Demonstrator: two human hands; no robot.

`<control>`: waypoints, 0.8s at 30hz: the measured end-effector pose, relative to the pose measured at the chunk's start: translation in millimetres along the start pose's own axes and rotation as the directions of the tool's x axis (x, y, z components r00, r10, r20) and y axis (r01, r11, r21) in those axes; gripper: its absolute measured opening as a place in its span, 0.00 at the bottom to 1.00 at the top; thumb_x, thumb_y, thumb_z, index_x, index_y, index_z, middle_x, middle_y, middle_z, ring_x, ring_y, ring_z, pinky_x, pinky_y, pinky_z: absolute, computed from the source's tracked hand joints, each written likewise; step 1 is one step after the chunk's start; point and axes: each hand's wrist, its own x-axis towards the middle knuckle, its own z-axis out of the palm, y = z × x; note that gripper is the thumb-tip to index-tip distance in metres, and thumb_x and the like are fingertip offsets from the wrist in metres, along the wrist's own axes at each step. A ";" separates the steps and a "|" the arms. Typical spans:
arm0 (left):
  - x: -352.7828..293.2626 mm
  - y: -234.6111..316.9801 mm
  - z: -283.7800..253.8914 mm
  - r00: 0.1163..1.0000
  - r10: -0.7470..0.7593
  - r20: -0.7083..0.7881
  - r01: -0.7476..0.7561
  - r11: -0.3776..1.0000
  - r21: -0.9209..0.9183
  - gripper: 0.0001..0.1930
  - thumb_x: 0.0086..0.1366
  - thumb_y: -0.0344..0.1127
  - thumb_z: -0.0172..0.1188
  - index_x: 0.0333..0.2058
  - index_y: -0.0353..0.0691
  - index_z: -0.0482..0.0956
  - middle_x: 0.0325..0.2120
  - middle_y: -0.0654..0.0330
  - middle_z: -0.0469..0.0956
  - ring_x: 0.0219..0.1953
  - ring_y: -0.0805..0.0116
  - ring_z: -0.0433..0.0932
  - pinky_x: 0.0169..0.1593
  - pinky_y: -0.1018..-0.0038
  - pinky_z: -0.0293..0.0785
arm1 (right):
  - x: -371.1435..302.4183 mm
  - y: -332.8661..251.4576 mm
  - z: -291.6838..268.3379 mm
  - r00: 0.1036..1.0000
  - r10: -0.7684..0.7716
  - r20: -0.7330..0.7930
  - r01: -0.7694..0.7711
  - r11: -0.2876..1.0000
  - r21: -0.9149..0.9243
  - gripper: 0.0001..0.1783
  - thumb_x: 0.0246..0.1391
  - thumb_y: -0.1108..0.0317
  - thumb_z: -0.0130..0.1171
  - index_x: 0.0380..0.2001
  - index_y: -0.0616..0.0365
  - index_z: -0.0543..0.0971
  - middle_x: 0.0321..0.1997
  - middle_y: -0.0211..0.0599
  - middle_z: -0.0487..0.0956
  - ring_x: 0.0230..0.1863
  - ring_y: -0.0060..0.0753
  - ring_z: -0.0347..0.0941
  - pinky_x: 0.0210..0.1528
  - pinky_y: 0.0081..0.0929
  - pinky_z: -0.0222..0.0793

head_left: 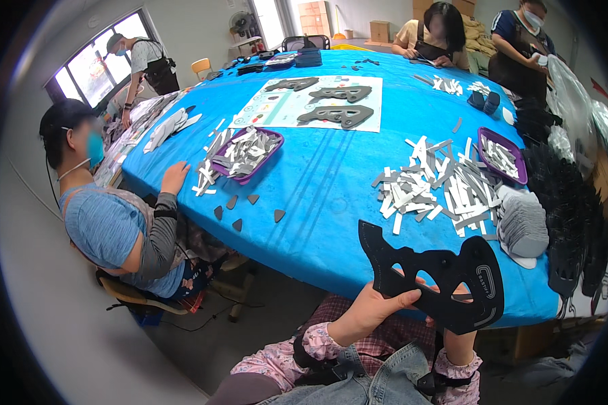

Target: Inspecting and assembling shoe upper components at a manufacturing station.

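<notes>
A flat black panel [446, 287] with several cut-out holes and a curved outline is held up over the near right edge of the table. My left hand [375, 307] grips its lower left part, with the thumb across the front face and the fingers behind. My right hand [461, 341] is behind the panel's lower right part and holds it there; most of its fingers are hidden, with some skin showing through the holes. Just beyond the panel lies a loose heap of grey and white strips [419, 179]. A stack of rounded grey pads [522, 226] stands to its right.
Blue sheeting covers the long table [311, 182]. Purple baskets of strips stand at left [277, 152] and right [520, 172]. Three dark panels [344, 116] lie on a printed sheet. Black pieces [561, 202] pile up at right. A person [125, 229] sits at left; others work farther off.
</notes>
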 end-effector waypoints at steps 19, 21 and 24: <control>-3.1 -18.9 10.7 0.949 -0.103 0.300 0.274 0.741 -0.613 0.20 0.62 0.37 0.53 0.52 0.44 0.62 0.49 0.60 0.67 0.52 0.71 0.65 0.55 0.66 0.62 | -2.4 2.2 2.3 0.970 -0.210 -0.119 0.196 0.973 -0.124 0.10 0.54 0.71 0.52 0.38 0.64 0.73 0.39 0.35 0.73 0.32 0.22 0.71 0.30 0.18 0.67; -0.4 -26.3 15.4 0.953 -0.135 0.270 0.292 0.647 -0.705 0.22 0.62 0.35 0.53 0.54 0.47 0.59 0.47 0.65 0.67 0.53 0.71 0.64 0.56 0.64 0.60 | -7.5 0.3 1.4 0.959 -0.230 -0.165 0.190 0.955 -0.229 0.12 0.55 0.69 0.51 0.40 0.65 0.71 0.41 0.34 0.72 0.37 0.24 0.69 0.40 0.20 0.65; 2.6 -22.0 17.9 0.948 -0.130 0.292 0.279 0.780 -0.560 0.22 0.62 0.31 0.53 0.53 0.47 0.58 0.47 0.65 0.67 0.53 0.70 0.64 0.54 0.66 0.63 | -3.2 -12.7 2.3 0.952 -0.283 -0.119 0.276 0.959 -0.068 0.11 0.48 0.78 0.54 0.37 0.66 0.72 0.38 0.38 0.73 0.40 0.27 0.69 0.44 0.26 0.66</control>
